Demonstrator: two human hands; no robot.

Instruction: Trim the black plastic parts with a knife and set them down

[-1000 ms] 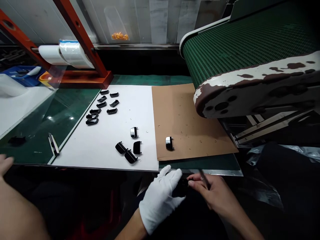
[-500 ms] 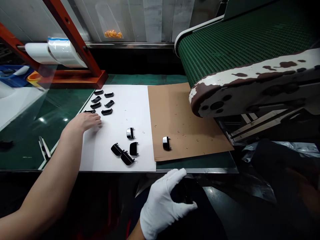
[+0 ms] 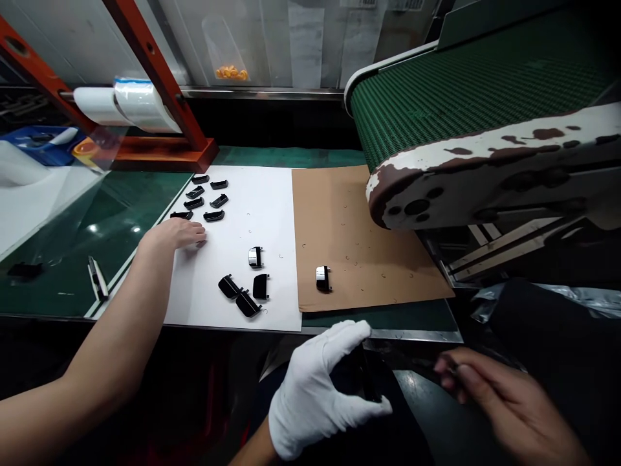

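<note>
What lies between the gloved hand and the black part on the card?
Head view: from the gloved hand to the black part lie a green mat strip and bare brown card.

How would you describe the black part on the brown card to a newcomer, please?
Below the green belt conveyor lies a brown cardboard sheet. The shiny black part sits alone on it; its neighbours lie on the white sheet beside it.

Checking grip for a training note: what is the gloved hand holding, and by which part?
The gloved left hand holds a small black part between its fingers, apparently by the part's edges; shadow hides the exact place of the hold.
</note>
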